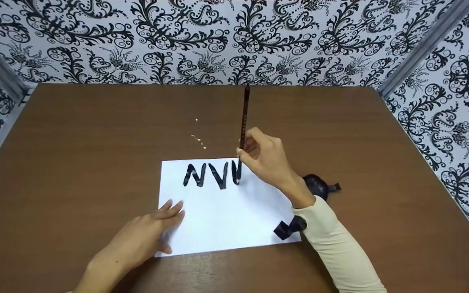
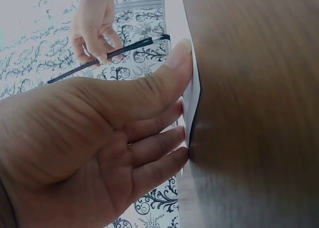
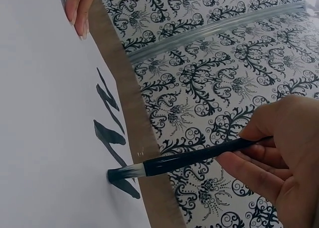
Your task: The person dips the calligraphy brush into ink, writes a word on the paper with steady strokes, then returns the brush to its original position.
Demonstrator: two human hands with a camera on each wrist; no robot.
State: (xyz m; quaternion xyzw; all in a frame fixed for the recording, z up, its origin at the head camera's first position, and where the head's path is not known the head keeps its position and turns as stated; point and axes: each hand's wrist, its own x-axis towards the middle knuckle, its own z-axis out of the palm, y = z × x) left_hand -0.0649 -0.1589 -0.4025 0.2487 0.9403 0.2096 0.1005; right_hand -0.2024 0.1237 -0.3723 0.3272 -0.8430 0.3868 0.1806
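My right hand (image 1: 269, 158) pinches a dark paintbrush (image 1: 244, 118) partway along its handle, which stands nearly upright. In the right wrist view, the brush's pale bristles (image 3: 130, 171) end in a black tip that touches a white sheet of paper (image 1: 218, 219). Thick black zigzag strokes (image 1: 218, 176) run along the upper part of the sheet. At the lower left, my left hand (image 1: 136, 236) rests on the paper's edge with its fingers extended. The left wrist view shows the left thumb (image 2: 164, 83) and fingers at that edge, which is slightly raised from the table.
The sheet lies on a brown wooden table (image 1: 96, 162). Small pale flecks (image 1: 198, 139) dot the wood beyond it. A black rounded piece (image 1: 316, 186) and a black strap-like piece (image 1: 290, 228) are by the right wrist. Patterned black-and-white panels (image 1: 185, 40) surround the table.
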